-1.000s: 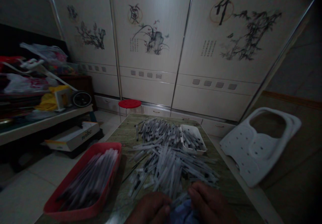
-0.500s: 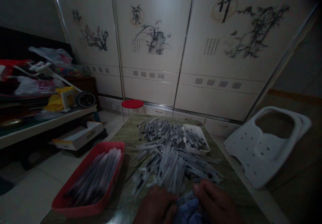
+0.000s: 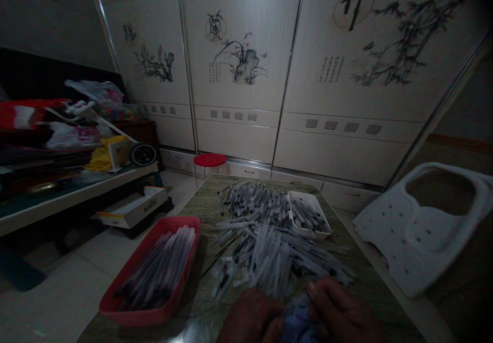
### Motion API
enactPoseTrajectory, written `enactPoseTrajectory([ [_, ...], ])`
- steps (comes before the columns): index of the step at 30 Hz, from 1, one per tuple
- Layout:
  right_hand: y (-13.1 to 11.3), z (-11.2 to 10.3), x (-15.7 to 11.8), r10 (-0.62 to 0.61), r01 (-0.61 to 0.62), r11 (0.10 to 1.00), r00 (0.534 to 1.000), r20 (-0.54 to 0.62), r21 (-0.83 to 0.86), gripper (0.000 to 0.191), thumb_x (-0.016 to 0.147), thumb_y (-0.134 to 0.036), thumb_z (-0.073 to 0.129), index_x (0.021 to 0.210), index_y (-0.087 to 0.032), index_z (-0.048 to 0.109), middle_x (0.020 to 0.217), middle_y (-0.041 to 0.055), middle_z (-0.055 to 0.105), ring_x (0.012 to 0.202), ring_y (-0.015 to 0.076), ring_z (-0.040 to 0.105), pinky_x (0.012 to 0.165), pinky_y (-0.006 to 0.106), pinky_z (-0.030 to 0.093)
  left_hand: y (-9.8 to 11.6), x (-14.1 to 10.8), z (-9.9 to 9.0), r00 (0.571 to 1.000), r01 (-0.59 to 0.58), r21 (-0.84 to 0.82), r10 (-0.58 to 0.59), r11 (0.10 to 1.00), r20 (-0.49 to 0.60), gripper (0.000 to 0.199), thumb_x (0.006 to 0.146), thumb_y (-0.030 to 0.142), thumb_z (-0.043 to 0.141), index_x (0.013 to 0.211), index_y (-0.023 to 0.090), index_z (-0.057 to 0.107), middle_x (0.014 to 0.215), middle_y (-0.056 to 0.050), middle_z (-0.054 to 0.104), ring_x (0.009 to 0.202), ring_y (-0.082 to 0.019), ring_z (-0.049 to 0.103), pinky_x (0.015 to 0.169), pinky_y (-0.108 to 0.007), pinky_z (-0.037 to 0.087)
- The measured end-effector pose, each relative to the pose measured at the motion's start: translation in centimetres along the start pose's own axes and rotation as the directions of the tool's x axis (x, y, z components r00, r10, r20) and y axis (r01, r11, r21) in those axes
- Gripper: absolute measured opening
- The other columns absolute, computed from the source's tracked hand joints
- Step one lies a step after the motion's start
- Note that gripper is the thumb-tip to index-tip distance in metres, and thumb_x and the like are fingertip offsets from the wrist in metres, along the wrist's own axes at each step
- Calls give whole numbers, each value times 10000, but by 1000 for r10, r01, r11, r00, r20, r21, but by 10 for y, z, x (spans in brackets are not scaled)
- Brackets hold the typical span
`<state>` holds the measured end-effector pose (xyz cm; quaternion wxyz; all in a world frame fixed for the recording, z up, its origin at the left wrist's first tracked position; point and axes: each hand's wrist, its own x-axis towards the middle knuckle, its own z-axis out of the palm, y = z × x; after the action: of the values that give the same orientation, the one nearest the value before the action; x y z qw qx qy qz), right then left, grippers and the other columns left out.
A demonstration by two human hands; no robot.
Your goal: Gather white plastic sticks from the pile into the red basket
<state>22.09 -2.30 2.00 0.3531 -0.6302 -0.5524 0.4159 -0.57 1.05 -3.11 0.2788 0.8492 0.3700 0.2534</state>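
Observation:
At the bottom edge, my left hand (image 3: 254,315) has its fingers curled inward, and what they hold is too dark to make out. My right hand (image 3: 339,307) is closed beside it, thumb and forefinger pinched together on something small I cannot make out. Bluish crumpled fabric (image 3: 302,322) shows between the two hands. Just beyond them lies a loose heap of clear pen barrels (image 3: 269,255), some with dark ends. A red plastic basket (image 3: 110,309) to the left holds a bundle of similar pens (image 3: 162,266). More lie in a white tray (image 3: 327,234) at the far right of the heap.
Everything rests on a low, green-patterned table (image 3: 204,294). A white plastic chair (image 3: 416,225) stands to the right, a red stool (image 3: 210,159) behind. At left are a cluttered bench (image 3: 77,189) and a shoe box (image 3: 133,209); sliding wardrobe doors (image 3: 239,137) close off the back.
The view has swung slightly left, so everything appears shifted to the right. Both hands stay close together at the bottom edge, still closed.

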Motion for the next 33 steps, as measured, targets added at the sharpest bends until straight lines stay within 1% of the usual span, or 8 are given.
enactPoseTrajectory([
  [5, -4, 11, 2, 30, -26, 985, 999, -18, 172, 539, 861, -747, 601, 832, -217, 695, 656, -18, 633, 573, 151, 561, 552, 257, 439, -5, -2, 10, 991, -22, -4, 21, 1000, -130, 275, 945, 311, 549, 1035, 187, 778, 862, -129, 768, 827, -255, 689, 756, -358, 492],
  [9, -7, 6, 1, 58, -44, 975, 997, -59, 218, 481, 799, -697, 700, 881, -225, 737, 706, 6, 702, 613, 176, 603, 572, 273, 486, 1, -5, -4, 991, -14, -109, -1, 994, -134, 294, 957, 352, 574, 1153, 217, 747, 976, -109, 783, 910, -244, 702, 823, -346, 515],
  [11, -6, -4, 1, 103, -76, 974, 987, -121, 214, 448, 808, -674, 703, 896, -236, 739, 714, 7, 724, 621, 178, 619, 573, 267, 497, 4, -6, -20, 976, 84, -170, -115, 982, -183, 308, 976, 378, 558, 1190, 227, 721, 1074, -106, 764, 994, -238, 695, 884, -339, 513],
  [13, -2, -15, 2, 159, -112, 964, 970, -184, 243, 460, 842, -686, 658, 912, -237, 724, 730, 7, 733, 619, 178, 625, 571, 268, 504, 4, -8, -39, 928, 249, -172, -286, 953, -241, 286, 1012, 363, 488, 1126, 231, 714, 1110, -93, 745, 1052, -230, 679, 937, -338, 491],
  [17, 13, -35, 4, 165, -105, 967, 953, -254, 232, 502, 883, -710, 589, 908, -224, 713, 716, 12, 726, 600, 177, 611, 552, 272, 485, -2, -12, -67, 847, 488, 4, -472, 873, -243, 204, 970, 255, 474, 907, 220, 664, 947, -60, 720, 913, -228, 665, 795, -324, 455],
  [19, 20, -40, 5, 157, -105, 974, 952, -263, 201, 504, 896, -711, 575, 920, -226, 712, 728, 12, 732, 602, 177, 613, 556, 274, 483, -7, -15, -72, 828, 541, 85, -513, 837, -225, 185, 946, 234, 488, 836, 219, 635, 908, -55, 707, 876, -227, 653, 752, -319, 427],
  [27, 15, -37, 4, 142, -83, 975, 945, -294, 204, 494, 907, -701, 576, 886, -225, 706, 690, 6, 698, 589, 171, 583, 542, 277, 468, -7, -12, -56, 882, 459, 156, -426, 875, -203, 262, 924, 204, 533, 1062, 265, 748, 1125, -95, 696, 1099, -278, 614, 932, -381, 421],
  [33, 7, -31, 3, 135, -78, 976, 949, -286, 202, 490, 898, -695, 593, 857, -222, 715, 671, 5, 676, 598, 173, 574, 561, 282, 482, -3, -4, -52, 881, 471, 260, -434, 843, -188, 244, 947, 203, 500, 866, 231, 729, 1059, -110, 668, 1043, -285, 596, 869, -383, 416],
])
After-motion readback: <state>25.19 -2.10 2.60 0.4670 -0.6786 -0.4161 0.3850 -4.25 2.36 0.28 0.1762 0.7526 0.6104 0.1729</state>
